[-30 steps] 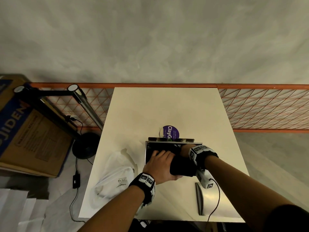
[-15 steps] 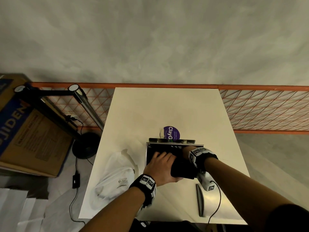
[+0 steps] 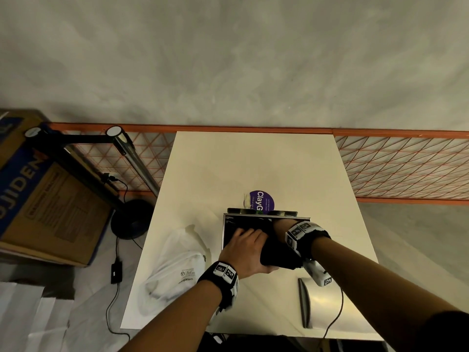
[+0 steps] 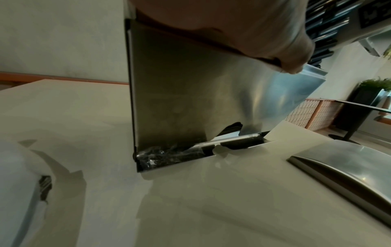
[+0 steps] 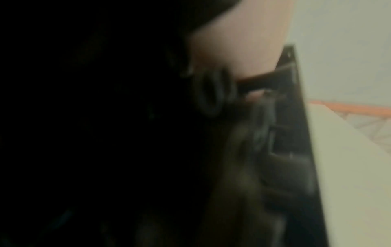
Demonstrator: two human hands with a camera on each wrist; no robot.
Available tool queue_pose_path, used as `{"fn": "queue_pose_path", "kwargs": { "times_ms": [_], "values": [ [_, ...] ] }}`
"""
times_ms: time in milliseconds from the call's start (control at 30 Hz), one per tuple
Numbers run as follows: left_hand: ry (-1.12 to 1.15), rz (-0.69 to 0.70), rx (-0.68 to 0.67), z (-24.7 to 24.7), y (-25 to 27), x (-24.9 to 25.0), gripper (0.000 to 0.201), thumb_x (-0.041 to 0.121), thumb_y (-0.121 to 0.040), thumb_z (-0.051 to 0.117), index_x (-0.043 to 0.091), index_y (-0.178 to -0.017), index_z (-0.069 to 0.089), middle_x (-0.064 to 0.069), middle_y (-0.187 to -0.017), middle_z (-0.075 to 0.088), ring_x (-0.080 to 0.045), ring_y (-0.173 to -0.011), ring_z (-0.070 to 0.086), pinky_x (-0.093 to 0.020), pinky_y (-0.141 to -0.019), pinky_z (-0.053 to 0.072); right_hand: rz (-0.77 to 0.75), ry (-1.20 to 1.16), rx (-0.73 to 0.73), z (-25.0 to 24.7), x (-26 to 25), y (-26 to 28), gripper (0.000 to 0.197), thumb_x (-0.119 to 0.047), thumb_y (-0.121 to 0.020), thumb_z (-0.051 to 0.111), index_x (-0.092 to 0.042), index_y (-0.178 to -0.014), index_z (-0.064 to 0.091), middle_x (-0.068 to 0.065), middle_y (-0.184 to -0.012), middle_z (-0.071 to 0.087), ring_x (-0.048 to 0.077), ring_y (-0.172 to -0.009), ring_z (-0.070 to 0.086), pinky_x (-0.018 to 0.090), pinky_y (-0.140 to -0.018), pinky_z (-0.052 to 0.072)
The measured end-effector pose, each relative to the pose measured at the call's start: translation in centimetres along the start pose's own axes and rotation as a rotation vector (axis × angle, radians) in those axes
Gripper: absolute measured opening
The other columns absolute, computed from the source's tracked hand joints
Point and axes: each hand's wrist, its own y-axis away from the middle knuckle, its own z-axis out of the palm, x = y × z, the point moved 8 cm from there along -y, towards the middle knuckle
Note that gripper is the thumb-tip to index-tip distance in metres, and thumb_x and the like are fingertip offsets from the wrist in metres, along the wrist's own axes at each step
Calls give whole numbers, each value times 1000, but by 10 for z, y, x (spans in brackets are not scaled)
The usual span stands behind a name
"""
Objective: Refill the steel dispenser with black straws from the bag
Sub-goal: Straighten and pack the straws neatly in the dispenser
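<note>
Two hands [image 3: 247, 252] [image 3: 278, 226], one steel dispenser [image 4: 190, 93]

left hand [image 3: 247, 252] curled, right hand [image 3: 278, 226] reaching down

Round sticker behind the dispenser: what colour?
Purple with white lettering, clearest in the head view.

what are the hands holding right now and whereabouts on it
Both hold the black straws bundle over the steel dispenser: left hand on its left side, right hand at the far end.
</note>
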Motion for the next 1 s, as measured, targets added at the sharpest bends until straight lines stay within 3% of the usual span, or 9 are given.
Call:
{"fn": "queue_pose_path", "kwargs": {
  "times_ms": [67, 133, 233, 333, 433, 700, 833, 933, 1000],
  "values": [
    [4, 0, -1, 0, 0, -1, 76, 85, -73, 54, 18, -108, 61, 5, -102, 64, -19, -93, 59, -40, -88, 46, -22, 39, 25, -3, -5, 6, 42, -45, -99, 40, -53, -140, 33, -10, -125, 56, 15, -111, 58, 31, -100, 45],
    [10, -10, -14, 1, -1, -2, 75, 85, -73, 54, 18, -107, 61, 5, -102, 64, -19, -93, 59, -39, -88, 45, -42, 75, 24, -5, -14, 5, 32, -50, -99, 39, -48, -131, 46, -7, -120, 60, 16, -109, 58, 32, -99, 45],
    [18, -26, -37, 0, -4, -5, 74, 84, -73, 55, 19, -108, 60, 6, -103, 63, -18, -95, 58, -38, -90, 43, 22, 300, -108, 1, -16, -3, 36, -26, -100, 51, -18, -135, 53, 11, -133, 58, 28, -123, 55, 37, -102, 41],
    [50, -38, -62, -2, -8, -7, 71, 82, -72, 57, 21, -109, 59, 6, -104, 63, -19, -98, 58, -39, -92, 42, -27, 293, -34, -10, -21, -2, 38, -32, -101, 43, -29, -139, 47, 5, -119, 65, 26, -110, 62, 35, -98, 48],
    [62, -44, -81, 1, -8, -8, 72, 81, -73, 58, 19, -110, 58, 5, -106, 63, -20, -100, 57, -39, -95, 41, -111, 398, 36, -13, -24, 4, 46, -30, -96, 48, -32, -142, 42, 1, -110, 68, 23, -100, 67, 36, -90, 54],
    [86, -58, -101, 4, -8, -10, 72, 78, -74, 60, 19, -115, 58, 4, -111, 64, -20, -107, 57, -39, -101, 39, -31, 502, 95, -14, -29, -2, 26, -28, -99, 39, -18, -108, 62, 3, -101, 69, 28, -93, 68, 38, -79, 56],
    [84, -73, -153, 6, -10, -11, 74, 78, -76, 59, 21, -123, 55, 5, -120, 62, -18, -115, 53, -38, -107, 35, -65, 568, 118, -20, -32, 3, 26, -31, -98, 39, -21, -106, 61, 2, -98, 69, 26, -86, 67, 37, -75, 55],
    [64, -83, -179, 7, -13, -13, 75, 79, -77, 58, 22, -126, 54, 5, -124, 60, -19, -118, 51, -38, -110, 32, -133, 611, 125, -28, -31, 14, 32, -36, -89, 45, -29, -118, 55, -1, -85, 66, 26, -74, 64, 32, -62, 50],
    [71, -88, -181, 6, -16, -14, 75, 78, -77, 59, 23, -127, 54, 6, -126, 60, -18, -120, 52, -38, -111, 33, -120, 639, 100, -39, -26, 18, 32, -39, -86, 52, -28, -116, 56, 1, -89, 66, 27, -78, 65, 32, -64, 50]
  ]
}}
